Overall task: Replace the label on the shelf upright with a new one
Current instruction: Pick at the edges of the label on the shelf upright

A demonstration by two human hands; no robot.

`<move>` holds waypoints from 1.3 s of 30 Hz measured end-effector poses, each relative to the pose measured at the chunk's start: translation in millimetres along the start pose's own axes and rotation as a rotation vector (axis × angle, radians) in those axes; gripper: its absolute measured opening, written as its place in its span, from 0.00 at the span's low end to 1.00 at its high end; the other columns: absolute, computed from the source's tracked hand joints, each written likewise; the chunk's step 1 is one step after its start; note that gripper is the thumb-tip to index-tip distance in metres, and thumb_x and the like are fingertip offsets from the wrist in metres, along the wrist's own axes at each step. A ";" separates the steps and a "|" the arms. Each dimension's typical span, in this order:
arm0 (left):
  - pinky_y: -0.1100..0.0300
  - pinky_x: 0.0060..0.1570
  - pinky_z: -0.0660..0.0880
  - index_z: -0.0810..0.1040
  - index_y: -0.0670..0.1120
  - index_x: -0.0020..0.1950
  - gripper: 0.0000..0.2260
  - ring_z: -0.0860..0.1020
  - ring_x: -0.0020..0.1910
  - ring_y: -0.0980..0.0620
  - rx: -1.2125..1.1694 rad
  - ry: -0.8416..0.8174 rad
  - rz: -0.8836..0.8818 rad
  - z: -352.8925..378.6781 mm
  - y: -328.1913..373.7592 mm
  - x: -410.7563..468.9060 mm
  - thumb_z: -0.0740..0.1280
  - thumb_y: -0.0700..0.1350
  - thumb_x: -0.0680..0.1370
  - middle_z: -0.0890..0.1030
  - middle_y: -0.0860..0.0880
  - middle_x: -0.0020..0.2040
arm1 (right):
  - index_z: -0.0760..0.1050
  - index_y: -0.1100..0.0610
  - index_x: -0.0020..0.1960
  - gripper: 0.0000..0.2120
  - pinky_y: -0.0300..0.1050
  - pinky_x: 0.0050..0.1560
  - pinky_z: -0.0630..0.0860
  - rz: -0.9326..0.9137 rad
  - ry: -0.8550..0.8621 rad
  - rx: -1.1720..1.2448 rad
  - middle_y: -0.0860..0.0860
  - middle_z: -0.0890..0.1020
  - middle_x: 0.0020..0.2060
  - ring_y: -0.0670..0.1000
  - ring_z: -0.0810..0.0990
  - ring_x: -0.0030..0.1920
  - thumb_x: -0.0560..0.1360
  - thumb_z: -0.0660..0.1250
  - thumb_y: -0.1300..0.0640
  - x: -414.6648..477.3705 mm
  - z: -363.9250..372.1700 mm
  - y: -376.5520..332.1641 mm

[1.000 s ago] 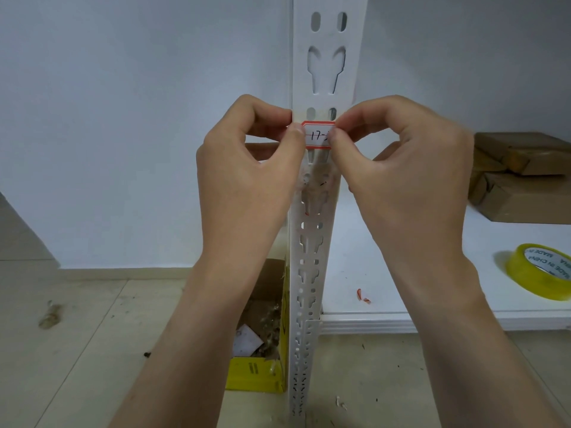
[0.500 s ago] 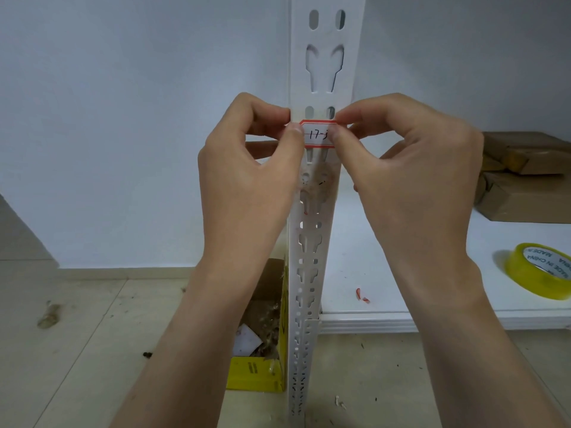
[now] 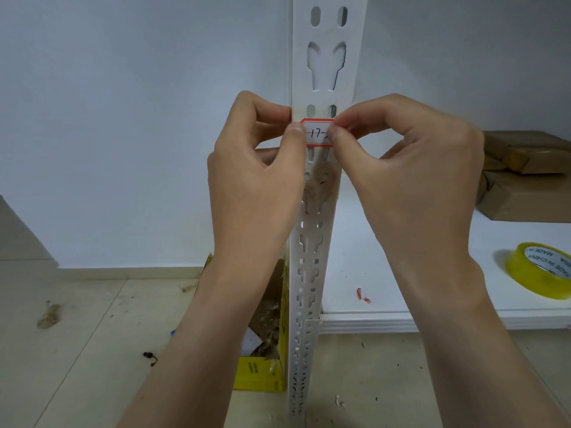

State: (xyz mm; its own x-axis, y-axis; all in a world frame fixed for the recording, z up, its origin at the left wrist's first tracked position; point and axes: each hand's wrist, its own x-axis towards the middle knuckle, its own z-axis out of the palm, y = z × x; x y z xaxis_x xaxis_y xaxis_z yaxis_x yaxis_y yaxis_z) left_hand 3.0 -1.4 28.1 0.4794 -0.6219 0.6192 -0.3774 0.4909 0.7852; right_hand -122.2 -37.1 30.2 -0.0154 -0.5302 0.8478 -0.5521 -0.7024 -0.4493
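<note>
Right now, pinching a red-bordered white label (image 3: 318, 133) at both ends: left hand (image 3: 256, 180) on the left end, thumb tip on the face and forefinger curled in at the upright's edge; right hand (image 3: 411, 168) on the right end, thumb and forefinger closed on the paper. Other fingers of both hands curled in loosely toward the palms. Holding the label level across the front of the white slotted shelf upright (image 3: 327, 66), a little toward 12 o'clock from the middle of the view and just under a pair of oval slots. Legible between the thumbs: "17-" in black handwriting, with the rest hidden under the right thumb. Cannot tell whether stuck down or only held against the metal. Noted at 6 o'clock from the label, on the upright's face: a brownish, fuzzy patch of residue (image 3: 321, 183). Toward 3 o'clock, lying on the white shelf board (image 3: 401, 273): brown wrapped parcels (image 3: 525, 186) at the back, and nearer, toward 4 o'clock, a yellow tape roll (image 3: 539, 274) lying flat. Close to the board's front edge, at about 5 o'clock: a small red scrap (image 3: 362, 295). Down at 6 to 7 o'clock, on the littered tile floor (image 3: 92, 350) just left of the upright: an open yellow box (image 3: 259, 372) holding paper bits.
</note>
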 end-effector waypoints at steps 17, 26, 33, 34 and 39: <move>0.68 0.46 0.80 0.74 0.48 0.53 0.04 0.84 0.50 0.61 -0.024 0.013 0.004 5.0 -0.5 -3.9 0.68 0.41 0.83 0.84 0.52 0.51 | 0.84 0.45 0.53 0.08 0.41 0.40 0.80 0.014 -0.008 0.006 0.39 0.86 0.45 0.43 0.83 0.41 0.78 0.71 0.43 -0.5 -1.7 1.0; 0.70 0.45 0.79 0.74 0.49 0.52 0.05 0.83 0.49 0.63 0.001 0.013 0.016 5.0 0.3 -4.5 0.68 0.42 0.83 0.84 0.53 0.51 | 0.84 0.44 0.53 0.08 0.45 0.39 0.80 0.003 -0.031 -0.036 0.40 0.86 0.45 0.46 0.82 0.40 0.78 0.70 0.42 0.7 -2.2 -1.8; 0.71 0.43 0.78 0.74 0.49 0.52 0.04 0.83 0.49 0.64 0.002 0.007 0.017 3.7 0.4 -3.5 0.68 0.41 0.83 0.84 0.53 0.52 | 0.83 0.43 0.51 0.07 0.44 0.41 0.81 0.042 -0.059 -0.050 0.39 0.85 0.45 0.43 0.80 0.38 0.78 0.71 0.42 4.6 -3.7 -3.3; 0.71 0.43 0.78 0.74 0.49 0.52 0.05 0.83 0.49 0.64 0.005 0.005 0.017 3.6 0.4 -3.4 0.68 0.41 0.83 0.84 0.53 0.51 | 0.83 0.43 0.51 0.06 0.43 0.42 0.80 0.045 -0.059 -0.048 0.39 0.85 0.44 0.42 0.79 0.37 0.77 0.71 0.42 4.6 -3.5 -3.3; 0.69 0.44 0.79 0.73 0.50 0.51 0.06 0.84 0.49 0.63 0.002 0.001 0.018 2.4 0.7 -2.0 0.68 0.41 0.83 0.84 0.53 0.52 | 0.84 0.43 0.50 0.05 0.37 0.40 0.76 0.052 -0.034 -0.035 0.38 0.86 0.43 0.40 0.78 0.36 0.77 0.72 0.43 3.7 -4.4 -3.1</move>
State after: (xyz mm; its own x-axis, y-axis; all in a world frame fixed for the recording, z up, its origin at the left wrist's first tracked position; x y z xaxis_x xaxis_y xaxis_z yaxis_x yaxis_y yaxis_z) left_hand -0.1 -1.3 27.4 0.4735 -0.6124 0.6331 -0.3877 0.5005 0.7741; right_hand -124.2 -34.8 36.0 -0.0166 -0.5819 0.8131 -0.5797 -0.6569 -0.4820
